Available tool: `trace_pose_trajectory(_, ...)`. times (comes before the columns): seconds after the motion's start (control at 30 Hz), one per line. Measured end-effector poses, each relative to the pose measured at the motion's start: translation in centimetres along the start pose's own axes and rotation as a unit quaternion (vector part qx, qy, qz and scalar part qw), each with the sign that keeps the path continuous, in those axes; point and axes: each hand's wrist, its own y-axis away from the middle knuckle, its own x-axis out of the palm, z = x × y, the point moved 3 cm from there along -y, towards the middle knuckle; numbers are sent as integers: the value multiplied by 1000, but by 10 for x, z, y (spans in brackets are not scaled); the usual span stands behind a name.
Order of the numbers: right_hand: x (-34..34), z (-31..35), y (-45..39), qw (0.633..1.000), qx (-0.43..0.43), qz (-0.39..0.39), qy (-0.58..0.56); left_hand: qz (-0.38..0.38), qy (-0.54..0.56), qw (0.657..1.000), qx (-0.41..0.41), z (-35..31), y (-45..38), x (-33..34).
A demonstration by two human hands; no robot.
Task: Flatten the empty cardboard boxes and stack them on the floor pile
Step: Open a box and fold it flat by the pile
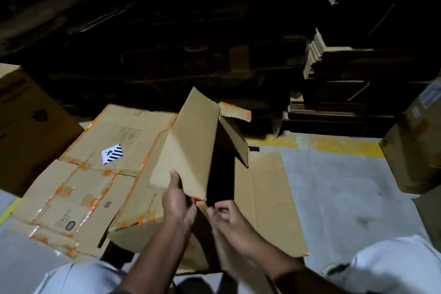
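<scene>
A: Nearest to camera?
B: Two white-clad knees (391, 267) at the bottom edge, bare forearms reaching forward between them.
A: Left hand?
B: Left hand (177, 200) has its grip clamped on the near lower edge of a plain brown half-collapsed cardboard box (191, 150), thumb on the outer panel.
A: Right hand?
B: Right hand (226, 213) sits just beside it at the box's near bottom corner, fingers curled. Motion-blurred, so I cannot tell whether that grip is clamped on cardboard or closed on nothing.
A: Box position?
B: Held tilted above the floor pile, open dark interior facing right, flaps loose at the far end.
A: Pile?
B: Flattened brown cardboard sheets with orange tape (78, 188) lie on the grey concrete floor (346, 186), a black-and-white striped diamond label (112, 153) on one. A plain flat sheet lies under the held box to the right.
A: Further out?
B: Yellow floor line (334, 144), upright brown cartons far left and far right, dark stacks of flat cardboard (334, 74) behind.
</scene>
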Motion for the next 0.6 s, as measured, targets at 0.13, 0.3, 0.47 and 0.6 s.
trace_pose_trajectory(0.13, -18, 16, -39, 973, 55, 6, -224, 28, 5, 998, -52, 34, 26, -5)
trace_pose_trajectory(0.3, -38, 6, -57, 952, 76, -111, -274, 72, -48, 990, -109, 69, 58, -4)
trace_pose_trajectory(0.47, -49, -5, -66, 955, 33, -201, -215, -39, -172, 982, -73, 63, 43, -10)
trace_pose_trajectory(0.6, -56, 2, -61, 950, -3, -273, -153, -144, -403, 903, 44, 47, 30, -14)
